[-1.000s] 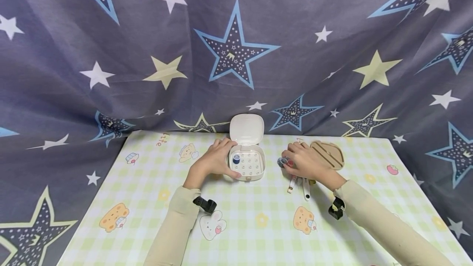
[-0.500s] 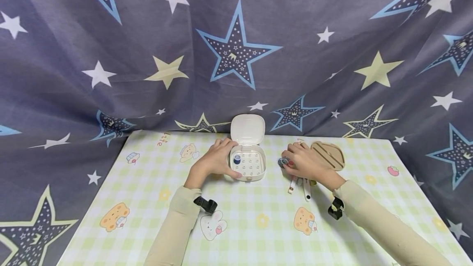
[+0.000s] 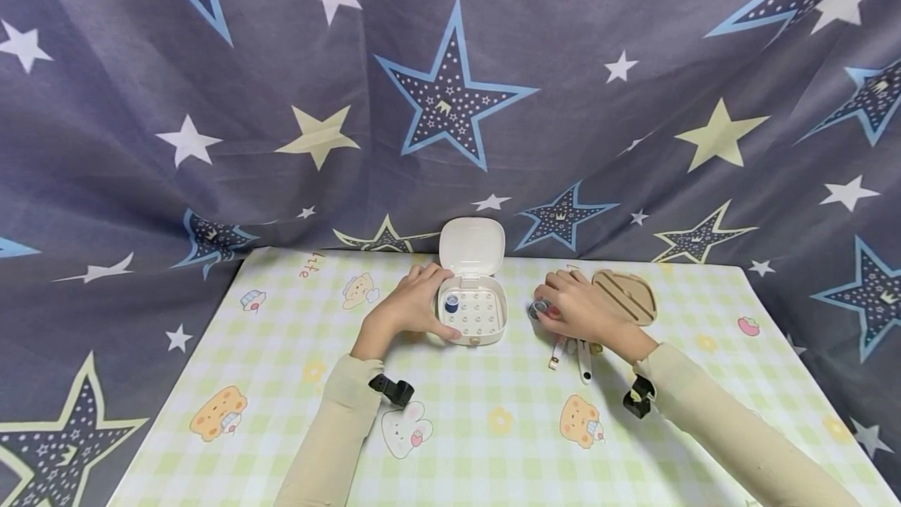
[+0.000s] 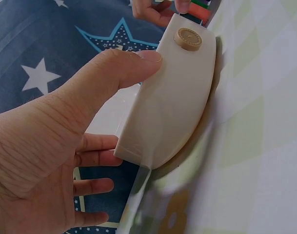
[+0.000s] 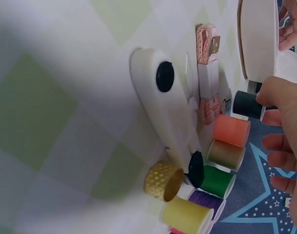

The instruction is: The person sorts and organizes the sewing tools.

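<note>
A white sewing box (image 3: 472, 339) with its lid (image 3: 472, 245) up stands at the table's back middle. My left hand (image 3: 411, 303) holds its left side, thumb at the front rim and fingers toward the back. Inside, a blue thread spool (image 3: 451, 303) sits on a peg at the left; bare pegs show around it. To the right of the box, my right hand (image 3: 573, 305) pinches a dark thread spool (image 5: 247, 105) between thumb and fingers. Below that hand lie orange (image 5: 231, 130), brown (image 5: 225, 155), green (image 5: 217, 182), purple (image 5: 207, 202) and yellow (image 5: 186, 215) spools.
Beside the spools lie white thread snips (image 5: 160, 102), a folded pink tape measure (image 5: 208, 73) and a gold thimble (image 5: 164, 181). A tan slotted tray (image 3: 626, 297) lies behind my right hand. A star-patterned curtain (image 3: 450, 100) hangs at the table's back edge.
My right hand has shifted very slightly left with the dark thread spool. The left hand and the sewing box hold their place.
</note>
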Available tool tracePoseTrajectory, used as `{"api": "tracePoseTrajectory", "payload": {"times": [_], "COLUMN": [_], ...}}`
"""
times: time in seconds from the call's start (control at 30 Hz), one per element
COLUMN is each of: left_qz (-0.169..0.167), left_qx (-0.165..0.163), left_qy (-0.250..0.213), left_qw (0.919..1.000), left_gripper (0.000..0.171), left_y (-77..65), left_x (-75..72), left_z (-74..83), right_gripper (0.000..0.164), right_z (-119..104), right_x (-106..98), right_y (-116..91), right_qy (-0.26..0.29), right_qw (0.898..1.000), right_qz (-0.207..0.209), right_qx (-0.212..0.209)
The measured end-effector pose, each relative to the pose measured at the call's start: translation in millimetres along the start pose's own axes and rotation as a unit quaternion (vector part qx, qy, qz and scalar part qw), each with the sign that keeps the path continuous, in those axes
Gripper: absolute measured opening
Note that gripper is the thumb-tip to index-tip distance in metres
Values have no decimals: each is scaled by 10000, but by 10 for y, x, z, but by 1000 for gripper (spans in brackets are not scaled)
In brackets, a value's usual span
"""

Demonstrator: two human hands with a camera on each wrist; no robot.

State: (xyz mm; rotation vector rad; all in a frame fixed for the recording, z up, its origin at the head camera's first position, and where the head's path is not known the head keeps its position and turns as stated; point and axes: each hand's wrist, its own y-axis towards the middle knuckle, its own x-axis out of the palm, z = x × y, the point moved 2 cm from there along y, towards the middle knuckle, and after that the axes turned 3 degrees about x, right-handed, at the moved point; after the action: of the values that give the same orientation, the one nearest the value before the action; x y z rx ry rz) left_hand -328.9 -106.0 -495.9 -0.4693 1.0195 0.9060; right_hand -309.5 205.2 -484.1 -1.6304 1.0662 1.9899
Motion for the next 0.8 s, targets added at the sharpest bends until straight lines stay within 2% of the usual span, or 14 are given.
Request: {"api": "tracePoseTrajectory", "payload": {"times": [0.4,0.67,0.8], "left_qz": [37,24,-15], "left_qx": [2,-9,-9], "left_qy": [-24,-54,-47], "left_qw": [10000,10000,10000], "left_gripper": [110,110,111], "left_y": [3,1,2], "left_x": [-6,-6,-3], "left_z": [-9,-14,-8], "right_gripper": [19,19,19], "right_z": [2,-33,-46], "right_x": [-119,-308,-347], "right_y": [104,226,306], "right_qy": [70,-11,-85], "right_qw": [9983,9982,9959], "right_qz": [472,392,605], "right_qx": [-329,-452,-672]}}
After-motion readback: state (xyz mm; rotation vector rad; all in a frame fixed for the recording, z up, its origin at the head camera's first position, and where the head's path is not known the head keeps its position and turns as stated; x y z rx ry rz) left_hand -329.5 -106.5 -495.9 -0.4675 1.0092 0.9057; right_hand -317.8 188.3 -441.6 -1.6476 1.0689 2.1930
